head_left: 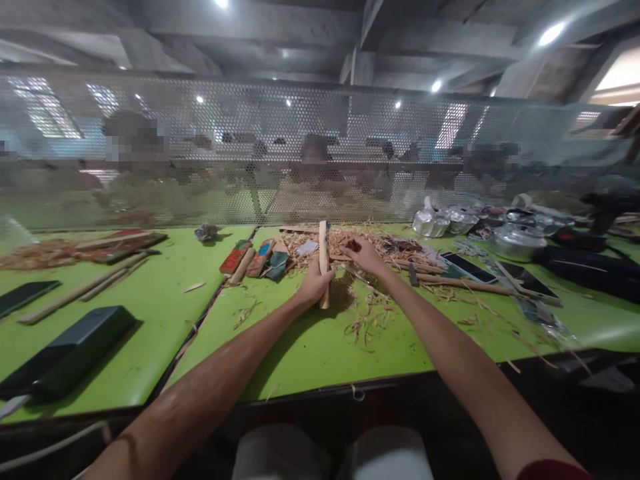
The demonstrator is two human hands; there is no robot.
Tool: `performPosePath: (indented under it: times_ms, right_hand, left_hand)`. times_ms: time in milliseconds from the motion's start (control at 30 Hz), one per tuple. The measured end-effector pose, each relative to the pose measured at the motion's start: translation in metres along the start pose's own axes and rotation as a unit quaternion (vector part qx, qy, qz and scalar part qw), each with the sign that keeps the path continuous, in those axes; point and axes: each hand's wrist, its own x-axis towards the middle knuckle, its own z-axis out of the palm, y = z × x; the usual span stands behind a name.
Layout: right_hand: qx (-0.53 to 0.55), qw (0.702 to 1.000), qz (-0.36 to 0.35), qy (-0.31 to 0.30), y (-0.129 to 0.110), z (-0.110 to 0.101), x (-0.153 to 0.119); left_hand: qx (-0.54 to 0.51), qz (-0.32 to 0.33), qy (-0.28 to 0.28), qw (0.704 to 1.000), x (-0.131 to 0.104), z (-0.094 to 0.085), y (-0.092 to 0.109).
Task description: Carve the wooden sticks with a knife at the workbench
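A pale wooden stick (pixel 323 250) stands nearly upright in my left hand (pixel 315 283), whose fingers and thumb are wrapped round its lower half. My right hand (pixel 364 257) is at the front of a heap of curled wood shavings (pixel 385 243), just right of the stick. Its fingers are bent together as in a pinch; what they hold, if anything, is too small to make out. Left of the stick lie a red-and-green block (pixel 235 259), a short wooden rod (pixel 243 265) and dark green sandpaper-like pieces (pixel 277 265).
A hammer-like tool (pixel 450 281) and two phones (pixel 467 267) lie to the right, before foil-covered containers (pixel 430 220). On the left are a dark box-shaped case (pixel 70 353) and wooden sticks (pixel 83 288). A perforated screen (pixel 300 193) closes off the bench's back.
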Motion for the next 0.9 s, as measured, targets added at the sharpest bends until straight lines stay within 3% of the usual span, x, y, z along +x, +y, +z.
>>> performPosePath:
  times_ms: [133,200,333,433,633,733,900]
  right_hand:
    - [0.166,0.980,0.107,0.011,0.004,0.005,-0.001]
    - [0.220,0.964,0.146,0.028,0.007,0.007,-0.001]
    - [0.272,0.951,0.138,0.055,0.009,0.008,0.001]
    - [0.236,0.961,0.135,0.053,0.009,0.010,0.003]
    - [0.114,0.983,0.141,-0.009,0.017,0.018,0.002]
    - [0.087,0.989,0.116,-0.031,0.021,0.018,0.001]
    - [0.084,0.988,0.119,-0.052,0.020,0.018,0.000]
  left_hand:
    - [0.088,0.105,0.100,0.986,0.010,-0.008,-0.007]
    - [0.099,0.105,0.121,0.982,0.014,-0.010,-0.011]
    - [0.106,0.094,0.122,0.982,0.016,-0.011,-0.015]
    - [0.116,0.101,0.133,0.979,0.013,-0.008,-0.015]
    - [0.104,0.092,0.126,0.982,0.008,-0.003,-0.012]
    - [0.058,0.070,0.105,0.990,0.002,0.003,-0.005]
    - [-0.020,0.000,0.117,0.993,-0.013,0.019,0.010]
